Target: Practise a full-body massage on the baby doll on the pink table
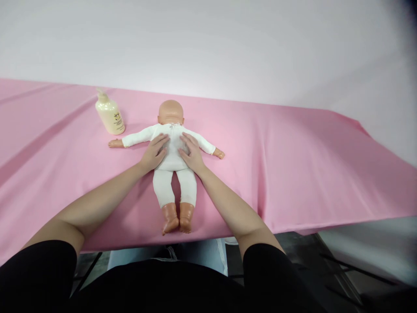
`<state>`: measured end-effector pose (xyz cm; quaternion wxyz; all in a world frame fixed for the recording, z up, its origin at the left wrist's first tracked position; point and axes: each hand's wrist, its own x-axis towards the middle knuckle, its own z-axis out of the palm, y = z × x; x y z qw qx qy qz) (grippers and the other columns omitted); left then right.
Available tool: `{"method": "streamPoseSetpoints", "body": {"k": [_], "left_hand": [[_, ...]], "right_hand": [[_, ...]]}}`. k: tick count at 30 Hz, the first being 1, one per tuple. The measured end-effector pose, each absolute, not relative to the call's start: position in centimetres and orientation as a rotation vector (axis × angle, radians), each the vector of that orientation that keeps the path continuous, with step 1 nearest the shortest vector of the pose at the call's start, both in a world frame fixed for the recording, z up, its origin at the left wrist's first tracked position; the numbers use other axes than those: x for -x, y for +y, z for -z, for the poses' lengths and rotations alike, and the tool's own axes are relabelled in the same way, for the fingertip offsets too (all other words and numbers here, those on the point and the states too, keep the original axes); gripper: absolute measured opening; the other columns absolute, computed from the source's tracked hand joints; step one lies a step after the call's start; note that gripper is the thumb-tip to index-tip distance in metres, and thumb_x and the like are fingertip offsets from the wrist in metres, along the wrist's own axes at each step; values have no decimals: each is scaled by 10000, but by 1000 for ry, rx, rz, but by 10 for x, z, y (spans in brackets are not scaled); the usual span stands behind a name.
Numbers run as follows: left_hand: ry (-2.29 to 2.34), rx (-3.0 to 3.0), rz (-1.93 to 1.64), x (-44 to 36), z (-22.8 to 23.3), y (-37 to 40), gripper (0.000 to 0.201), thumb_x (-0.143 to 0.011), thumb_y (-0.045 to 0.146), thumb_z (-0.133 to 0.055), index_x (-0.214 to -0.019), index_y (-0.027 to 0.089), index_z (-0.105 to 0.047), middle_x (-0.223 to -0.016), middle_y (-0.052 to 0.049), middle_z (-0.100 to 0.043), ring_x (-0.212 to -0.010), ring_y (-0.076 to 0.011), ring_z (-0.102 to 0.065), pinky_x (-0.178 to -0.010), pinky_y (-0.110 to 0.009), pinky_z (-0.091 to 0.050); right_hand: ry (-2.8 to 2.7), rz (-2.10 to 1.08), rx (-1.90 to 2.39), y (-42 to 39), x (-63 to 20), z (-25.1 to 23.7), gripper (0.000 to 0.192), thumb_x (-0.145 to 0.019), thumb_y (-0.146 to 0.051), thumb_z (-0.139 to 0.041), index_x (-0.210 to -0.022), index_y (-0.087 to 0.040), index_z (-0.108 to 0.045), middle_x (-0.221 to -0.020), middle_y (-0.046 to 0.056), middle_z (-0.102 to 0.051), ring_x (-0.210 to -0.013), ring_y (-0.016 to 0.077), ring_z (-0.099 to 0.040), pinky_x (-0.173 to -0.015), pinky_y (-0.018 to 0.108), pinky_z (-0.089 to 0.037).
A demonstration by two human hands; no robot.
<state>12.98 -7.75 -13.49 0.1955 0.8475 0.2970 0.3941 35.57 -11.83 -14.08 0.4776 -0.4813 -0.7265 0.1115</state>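
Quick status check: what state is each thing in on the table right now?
Doll: lying flat, apparently face down, arms spread, dressed in white.
Left hand: open, flat on the doll's back.
Right hand: open, flat on the doll's back.
Bottle: upright, pump cap on, untouched, left of the doll.
Pink cloth: spread over the table.

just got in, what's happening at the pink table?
A person has both hands flat on the back of a baby doll that lies face down on the pink-covered table, head away from them, arms spread. The left hand rests on the left side of its back, the right hand on the right side, fingers pointing toward the head. The doll wears a white suit. A cream pump bottle stands upright to the left of the doll's head, untouched.
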Motion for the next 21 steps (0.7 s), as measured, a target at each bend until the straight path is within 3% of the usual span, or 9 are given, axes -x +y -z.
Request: {"method": "streamPoseSetpoints", "body": {"k": [5, 9, 11, 18, 21], "left_hand": [[890, -2370, -1029, -128, 146, -70, 575, -1001, 415, -437, -1543, 224, -432, -1658, -110, -356, -1588, -327, -209, -1296, -606, -180], [885, -2342, -1176, -129, 149, -69, 668, -1025, 457, -412, -1620, 196, -260, -1722, -120, -163, -1608, -328, -92, -1310, -581, -138], [907, -2328, -1219, -130, 150, -68, 697, -1031, 473, -405, -1634, 188, -202, -1729, -121, -121, -1609, -334, -64, -1311, -583, -116], [998, -2336, -961, -128, 145, -68, 602, -999, 435, -461, -1550, 201, -407, -1688, -145, -270, -1595, -361, -153, -1258, -660, -188], [953, -2365, -1087, -127, 134, -77, 500, -991, 394, -466, -1446, 198, -532, -1616, -147, -420, -1560, -349, -284, -1245, -637, -248]], "right_hand": [[-1872, -421, 1205, -113, -362, 148, 755, -940, -693, -463, -1538, -233, -451, -1645, 95, -393, -1581, 293, -269, -1317, 539, -201], [-1855, -398, 1276, -113, -363, 149, 1006, -867, -792, -492, -1631, -185, -249, -1736, 97, -127, -1625, 335, 3, -1325, 578, -72], [-1859, -428, 1312, -113, -364, 148, 1083, -838, -817, -510, -1648, -183, -173, -1745, 93, -43, -1617, 352, 76, -1316, 603, -39], [-1911, -507, 1277, -114, -365, 144, 884, -889, -743, -522, -1592, -237, -342, -1721, 103, -200, -1616, 348, -113, -1298, 614, -153], [-1845, -303, 1152, -122, -360, 138, 673, -919, -655, -541, -1413, -199, -556, -1529, 169, -520, -1483, 348, -421, -1231, 594, -318]]}}
